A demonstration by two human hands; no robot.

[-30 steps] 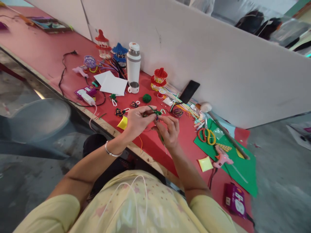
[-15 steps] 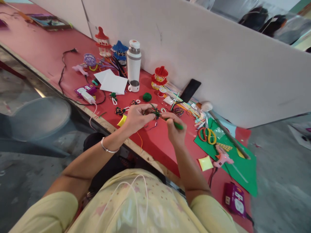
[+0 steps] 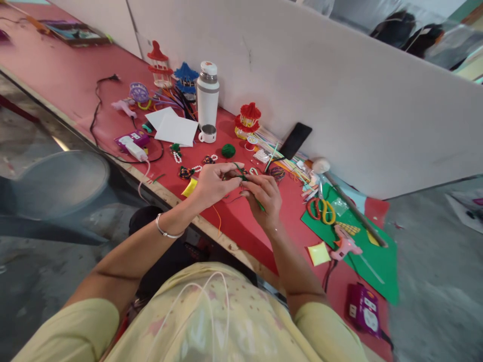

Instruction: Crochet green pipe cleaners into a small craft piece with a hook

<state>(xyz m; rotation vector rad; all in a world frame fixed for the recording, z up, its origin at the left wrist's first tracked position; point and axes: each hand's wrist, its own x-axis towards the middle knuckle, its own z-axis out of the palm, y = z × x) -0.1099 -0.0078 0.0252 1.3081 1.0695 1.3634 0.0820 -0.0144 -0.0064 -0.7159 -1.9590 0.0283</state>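
While the left hand [image 3: 215, 185] pinches a small, dark green piece of yarn work [image 3: 243, 177] between thumb and fingers, the right hand [image 3: 266, 195] is curled around a slim tool with a green handle [image 3: 260, 205], its fingertips close against the piece's other side. Both hands hang over the red worktop [image 3: 254, 234], just inward of its near edge, with the piece aloft between them. Just beyond, toward the far edge, sits a round ball of green yarn [image 3: 228, 151]. The piece looks light, soft and limp, liable to stretch if tugged; a pinch near its thickest part should steady it best. Whether the tool's tip touches the yarn is hidden by the fingers.
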